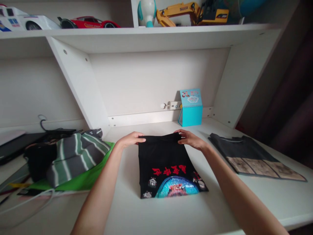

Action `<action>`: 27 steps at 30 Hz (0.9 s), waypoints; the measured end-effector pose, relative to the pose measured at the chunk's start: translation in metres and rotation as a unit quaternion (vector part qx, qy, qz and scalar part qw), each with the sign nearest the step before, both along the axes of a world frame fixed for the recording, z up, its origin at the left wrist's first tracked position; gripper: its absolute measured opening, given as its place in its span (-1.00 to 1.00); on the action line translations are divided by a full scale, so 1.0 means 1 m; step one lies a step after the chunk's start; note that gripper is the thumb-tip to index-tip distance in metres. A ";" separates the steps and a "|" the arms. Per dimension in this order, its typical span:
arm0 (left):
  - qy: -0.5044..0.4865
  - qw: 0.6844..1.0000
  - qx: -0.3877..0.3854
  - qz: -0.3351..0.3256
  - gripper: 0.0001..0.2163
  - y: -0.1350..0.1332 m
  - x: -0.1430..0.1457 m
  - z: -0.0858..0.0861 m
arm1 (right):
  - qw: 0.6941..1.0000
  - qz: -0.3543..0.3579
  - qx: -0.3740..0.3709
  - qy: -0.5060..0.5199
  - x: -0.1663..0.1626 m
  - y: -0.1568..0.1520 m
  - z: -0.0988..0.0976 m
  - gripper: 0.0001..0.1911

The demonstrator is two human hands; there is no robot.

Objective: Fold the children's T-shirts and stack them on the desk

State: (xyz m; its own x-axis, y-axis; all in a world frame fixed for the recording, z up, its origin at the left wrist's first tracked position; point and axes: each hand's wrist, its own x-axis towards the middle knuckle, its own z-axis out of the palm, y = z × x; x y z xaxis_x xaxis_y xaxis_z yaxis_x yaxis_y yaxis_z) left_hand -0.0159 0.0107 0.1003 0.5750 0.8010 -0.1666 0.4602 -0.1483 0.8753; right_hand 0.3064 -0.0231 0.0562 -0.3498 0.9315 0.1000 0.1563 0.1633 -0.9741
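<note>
A black T-shirt (166,163) with red characters and a blue round print lies folded in a narrow strip on the white desk (137,209) in front of me. My left hand (129,138) grips its far left corner, fingers curled over the edge. My right hand (190,137) pinches the far right corner in the same way. Both forearms reach in from the bottom of the view.
A pile of clothes, striped grey (75,156) over green (83,181), lies at the left beside dark items and cables. A folded dark grey shirt (251,156) lies at the right. A teal box (191,107) stands at the back wall. Toy cars (90,22) and a yellow excavator (193,13) sit on the shelf above.
</note>
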 end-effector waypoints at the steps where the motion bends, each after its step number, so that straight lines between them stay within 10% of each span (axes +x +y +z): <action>1: -0.004 1.000 -0.006 0.018 -0.68 0.003 0.000 -0.006 | 1.000 -0.022 -0.003 0.003 -0.001 0.002 -0.004 -0.52; 8: 0.003 0.998 -0.045 0.034 -0.68 0.018 -0.003 -0.043 | 0.992 -0.128 0.001 0.005 -0.005 0.015 -0.035 -0.64; 27: -0.023 0.996 -0.064 0.049 -0.66 0.016 -0.006 -0.042 | 0.983 -0.062 -0.100 -0.139 0.010 0.052 -0.007 -0.72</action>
State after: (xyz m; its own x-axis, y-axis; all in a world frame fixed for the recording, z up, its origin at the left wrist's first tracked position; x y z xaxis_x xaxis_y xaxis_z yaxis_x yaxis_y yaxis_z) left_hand -0.0217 0.0263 0.0582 0.5038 0.8277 -0.2470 0.4269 0.0101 0.9043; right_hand 0.3163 0.0287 0.0493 -0.2209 0.9600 -0.1723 0.4282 -0.0633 -0.9015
